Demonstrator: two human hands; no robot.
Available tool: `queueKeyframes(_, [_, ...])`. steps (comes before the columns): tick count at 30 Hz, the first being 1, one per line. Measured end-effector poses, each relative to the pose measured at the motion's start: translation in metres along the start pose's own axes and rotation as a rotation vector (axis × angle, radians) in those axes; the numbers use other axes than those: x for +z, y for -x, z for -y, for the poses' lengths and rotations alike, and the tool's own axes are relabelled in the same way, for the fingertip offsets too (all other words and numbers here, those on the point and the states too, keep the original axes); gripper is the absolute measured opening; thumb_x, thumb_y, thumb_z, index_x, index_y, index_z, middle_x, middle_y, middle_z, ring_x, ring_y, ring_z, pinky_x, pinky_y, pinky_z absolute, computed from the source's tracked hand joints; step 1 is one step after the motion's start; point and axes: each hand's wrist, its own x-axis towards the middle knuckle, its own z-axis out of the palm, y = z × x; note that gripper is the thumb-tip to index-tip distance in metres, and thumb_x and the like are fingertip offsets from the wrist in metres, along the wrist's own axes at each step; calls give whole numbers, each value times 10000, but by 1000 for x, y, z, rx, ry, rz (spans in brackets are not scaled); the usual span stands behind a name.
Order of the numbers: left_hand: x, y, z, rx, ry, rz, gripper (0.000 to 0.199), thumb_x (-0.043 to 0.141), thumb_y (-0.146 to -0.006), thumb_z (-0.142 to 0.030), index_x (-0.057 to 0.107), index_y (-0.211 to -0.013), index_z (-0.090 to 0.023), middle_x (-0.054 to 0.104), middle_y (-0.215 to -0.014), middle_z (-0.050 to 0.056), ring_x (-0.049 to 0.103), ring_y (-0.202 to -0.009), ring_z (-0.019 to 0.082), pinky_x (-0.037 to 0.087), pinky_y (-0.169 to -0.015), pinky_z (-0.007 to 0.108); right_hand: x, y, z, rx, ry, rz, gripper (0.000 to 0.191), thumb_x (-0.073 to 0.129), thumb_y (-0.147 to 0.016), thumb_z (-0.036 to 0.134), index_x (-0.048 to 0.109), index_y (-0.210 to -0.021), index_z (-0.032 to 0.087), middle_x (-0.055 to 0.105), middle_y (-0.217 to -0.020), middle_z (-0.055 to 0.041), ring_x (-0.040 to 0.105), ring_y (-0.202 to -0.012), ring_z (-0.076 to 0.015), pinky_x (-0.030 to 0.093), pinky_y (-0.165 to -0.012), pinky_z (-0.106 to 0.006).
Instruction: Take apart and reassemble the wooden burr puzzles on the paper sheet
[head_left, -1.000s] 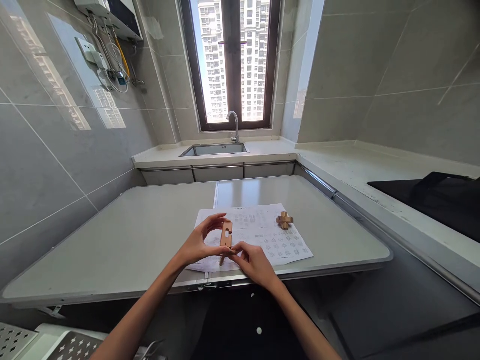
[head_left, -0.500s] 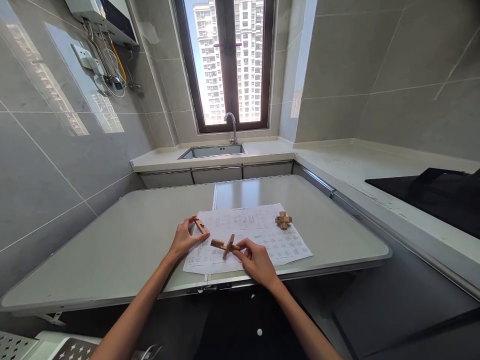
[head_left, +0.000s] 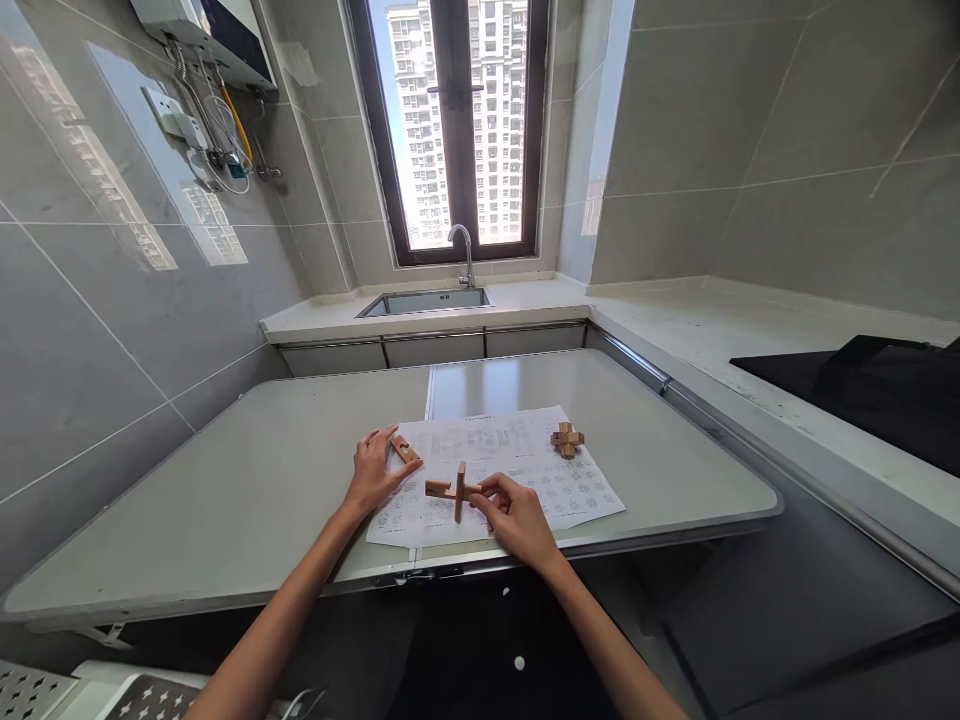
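Head view: nearest, the right hand [head_left: 516, 515] pinches one end of the crossed wooden pieces [head_left: 459, 492] between thumb and fingers, over the printed sheet [head_left: 525, 425]. One bar stands nearly upright across another that runs leftward; half a second ago the upright bar leaned. A dark mark at the left end is too small to read.

Slightly farther, the left hand [head_left: 375, 468] curves around the notched flat piece [head_left: 405, 450], thumb by its near end; I cannot tell whether its fingers grip or merely touch. A second ago this piece was upright, close to the right hand; now it slants at the sheet's left edge, well apart from it.

The sheet, on the pale counter [head_left: 225, 490], shows a heading and rows of small diagrams, all illegible. Toward its right edge sits the assembled wooden knot [head_left: 567, 440], unchanged. Beyond, the sink [head_left: 435, 303] bears a small dark marking, unreadable, below the window [head_left: 456, 130].
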Motion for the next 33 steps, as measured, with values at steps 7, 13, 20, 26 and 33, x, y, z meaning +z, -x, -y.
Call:
queueKeyframes(7, [-16,29,-69,162,393,423,447,452,-1054,-547,737,-1110,-207,753,-933,49,676,-893,218,502,-873,350,-4,-2,0,28,-125,-53,318,712,-913,521,658,-943,209,795,-871,-66,624,-505,-147,480,-535,-281])
queueKeyframes(13, [-10,33,-87,60,688,517,428,544,-1020,-564,658,-898,-170,633,-722,-4,543,-663,140,457,-697,284,-5,-5,-5,45,-356,63,400,716,-909,583,607,-947,200,779,-867,-65,596,-542,-127,483,-562,-280])
queueKeyframes(20, [-6,31,-85,7,822,655,456,558,-1007,-587,665,-900,-157,614,-741,7,549,-693,148,423,-693,282,-14,-4,-1,48,-496,223,486,758,-906,522,636,-1262,215,698,-1042,-76,674,-828,-182,463,-526,-234])
queueKeyframes(26, [-1,32,-89,-31,931,735,460,594,-989,-588,690,-940,-141,618,-792,13,542,-719,142,431,-731,291,-17,-4,-3,60,-616,301,488,794,-896,474,626,-1285,232,688,-974,-48,658,-680,-136,441,-531,-233])
queueKeyframes(33, [3,35,-94,-69,993,705,455,619,-976,-585,686,-959,-135,604,-800,11,538,-723,140,428,-739,293,-15,-5,-11,102,-698,192,471,844,-836,484,567,-1130,242,695,-970,-12,482,-396,-20,310,-402,-185])
